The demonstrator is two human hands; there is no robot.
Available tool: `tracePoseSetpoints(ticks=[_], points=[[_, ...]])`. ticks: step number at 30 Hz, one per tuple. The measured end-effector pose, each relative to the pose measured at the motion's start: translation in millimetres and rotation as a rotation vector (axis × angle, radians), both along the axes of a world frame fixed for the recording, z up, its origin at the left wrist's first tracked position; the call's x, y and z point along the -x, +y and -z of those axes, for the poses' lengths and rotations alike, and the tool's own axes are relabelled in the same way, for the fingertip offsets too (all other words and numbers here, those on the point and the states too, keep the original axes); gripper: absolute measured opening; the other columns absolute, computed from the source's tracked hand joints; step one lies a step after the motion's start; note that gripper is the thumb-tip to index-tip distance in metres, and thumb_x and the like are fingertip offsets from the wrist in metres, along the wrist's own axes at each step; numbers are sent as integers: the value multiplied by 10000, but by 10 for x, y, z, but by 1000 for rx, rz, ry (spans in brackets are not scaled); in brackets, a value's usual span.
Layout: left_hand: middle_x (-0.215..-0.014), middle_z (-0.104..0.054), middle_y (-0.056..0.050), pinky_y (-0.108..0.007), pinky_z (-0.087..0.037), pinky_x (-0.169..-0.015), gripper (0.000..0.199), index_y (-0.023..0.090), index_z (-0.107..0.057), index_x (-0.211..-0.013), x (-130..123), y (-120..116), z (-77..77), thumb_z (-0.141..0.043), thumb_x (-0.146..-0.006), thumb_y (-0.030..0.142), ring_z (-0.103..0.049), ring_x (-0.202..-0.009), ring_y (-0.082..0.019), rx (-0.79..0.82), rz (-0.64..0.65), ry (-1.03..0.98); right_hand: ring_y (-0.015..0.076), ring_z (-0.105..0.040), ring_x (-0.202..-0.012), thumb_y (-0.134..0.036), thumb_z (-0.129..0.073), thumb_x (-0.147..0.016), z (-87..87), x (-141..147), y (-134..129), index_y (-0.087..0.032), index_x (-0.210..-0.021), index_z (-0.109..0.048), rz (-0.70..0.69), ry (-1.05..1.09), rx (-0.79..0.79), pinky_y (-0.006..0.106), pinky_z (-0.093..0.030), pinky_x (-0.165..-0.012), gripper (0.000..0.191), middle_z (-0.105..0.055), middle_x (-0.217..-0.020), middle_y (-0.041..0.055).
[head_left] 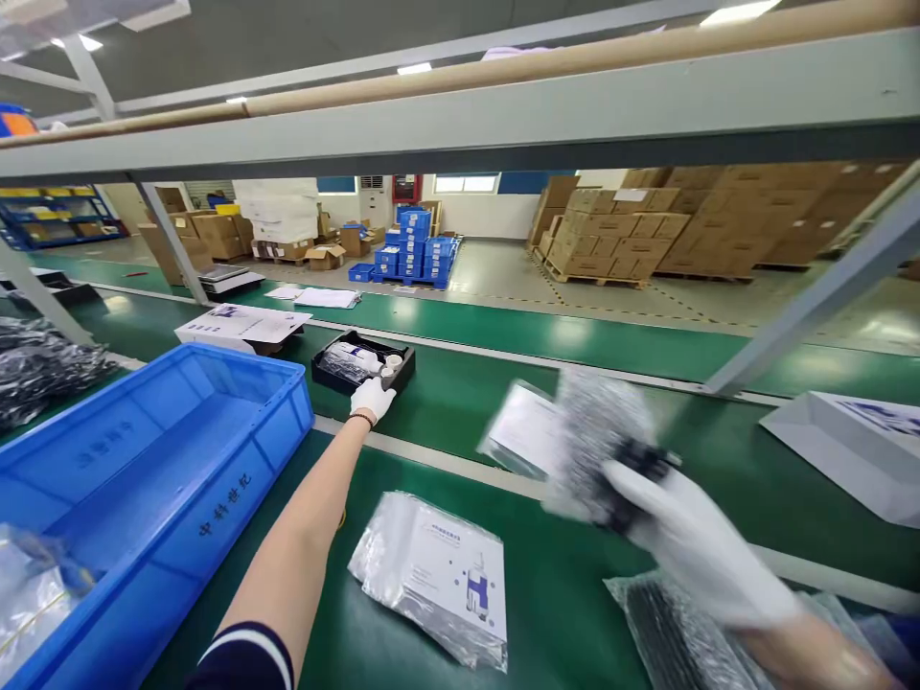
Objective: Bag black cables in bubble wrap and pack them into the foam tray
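Observation:
My left hand (374,401), in a white glove, grips the near edge of a black tray (327,376) on the green belt. A white bottle-shaped device (357,357) in clear wrap and small white round parts lie in that tray. My right hand (661,494), also gloved and blurred by motion, is closed on a clear plastic bag (600,431) with something black at its grip. A bagged white booklet (528,426) shows beside this bag; I cannot tell whether it is held too. Between my arms lies a stack of bagged manuals (452,575).
A blue crate (280,436) stands at left, with plastic bags in its near end. Bags of black parts (668,623) lie at lower right. A white box (855,450) sits at right; a printed box lid (244,324) lies behind the crate. A shelf beam (460,125) crosses overhead.

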State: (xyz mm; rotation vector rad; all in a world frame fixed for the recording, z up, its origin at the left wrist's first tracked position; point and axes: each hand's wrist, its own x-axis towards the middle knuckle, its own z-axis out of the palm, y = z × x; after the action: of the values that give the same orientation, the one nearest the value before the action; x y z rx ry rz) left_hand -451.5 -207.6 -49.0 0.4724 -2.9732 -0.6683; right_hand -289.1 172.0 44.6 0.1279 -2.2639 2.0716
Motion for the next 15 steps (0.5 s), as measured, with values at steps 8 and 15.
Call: tracePoseSetpoints(ticks=[8,15], points=[[-1192,-660,-129,-394,-510,-921,411,186,-605,-1246,-381,612,-27,-540,-875,352,-645,-1060,-298,-18,215,29,270,-628,-1118,-466,-783,-700,217,1691,-1672,-138,-1139,-640,-190,135,75,427,-466,-1046,566,-685,-1185,123],[-1241,-656,-68,-342,-429,-1053,382,198,-699,-1123,-419,74,-602,-372,-927,214,-583,-1171,-250,26,103,262,261,-646,-1002,-304,-829,-648,607,2164,-2240,-164,-922,-686,-248,25,-116,388,-483,-969,340,-732,-969,64]])
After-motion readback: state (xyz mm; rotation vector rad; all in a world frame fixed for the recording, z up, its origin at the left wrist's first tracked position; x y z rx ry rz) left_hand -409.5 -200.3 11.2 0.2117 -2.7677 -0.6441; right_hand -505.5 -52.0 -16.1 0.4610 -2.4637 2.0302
